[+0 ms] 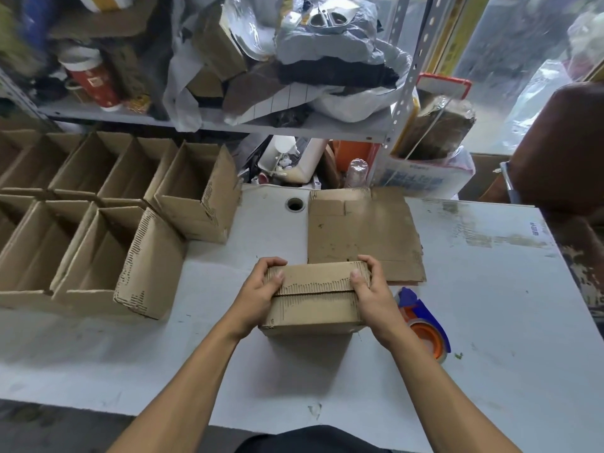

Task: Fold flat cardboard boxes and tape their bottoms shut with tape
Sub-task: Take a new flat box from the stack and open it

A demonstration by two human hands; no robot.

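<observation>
A small cardboard box (313, 299) stands upside down on the white table (474, 305), its two bottom flaps folded shut and meeting along a seam. My left hand (261, 291) grips its left end, thumb on the top flap and fingers curled over the far edge. My right hand (371, 289) grips the right end the same way. A blue and orange tape dispenser (425, 322) lies on the table just right of my right wrist. A stack of flat cardboard blanks (362, 230) lies behind the box.
Several folded open boxes (98, 223) stand in rows on the left of the table. A metal shelf (228, 122) crowded with bags and cardboard rises behind. A round cable hole (295, 204) sits in the tabletop. A brown chair (562, 142) stands at the far right.
</observation>
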